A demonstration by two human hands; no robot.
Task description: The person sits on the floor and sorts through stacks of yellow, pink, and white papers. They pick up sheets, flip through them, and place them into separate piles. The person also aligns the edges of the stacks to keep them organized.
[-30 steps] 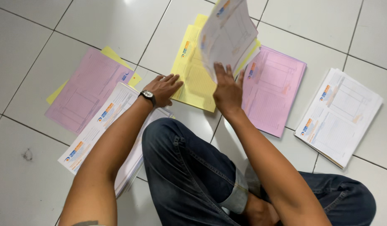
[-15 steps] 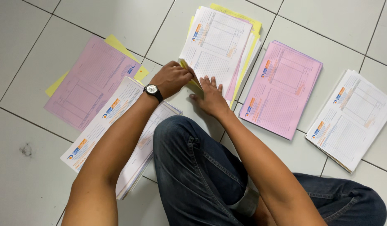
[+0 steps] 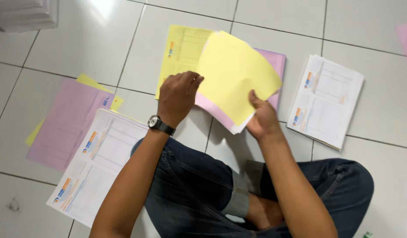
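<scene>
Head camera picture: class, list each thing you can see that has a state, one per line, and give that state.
Left hand: grips the lifted sheets' edge.
Right hand: grips the lifted sheets from below.
Lifted sheets: yellow over pink, raised off the floor, curled.
Yellow stack: flat on tiles, partly covered.
White forms: stacked flat, untouched.
Pink sheet: flat, overlapped by white forms near the knee.
Wristwatch: worn on left wrist.

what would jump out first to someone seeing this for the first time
The big yellow sheet at top centre, lifted off the tiled floor between the left hand and right hand, with pink and white sheets beneath it. Around the person's jeans lie sorted piles: a white form stack to the right, a pink sheet and white forms to the left. A wristwatch shows on the left wrist.
</scene>
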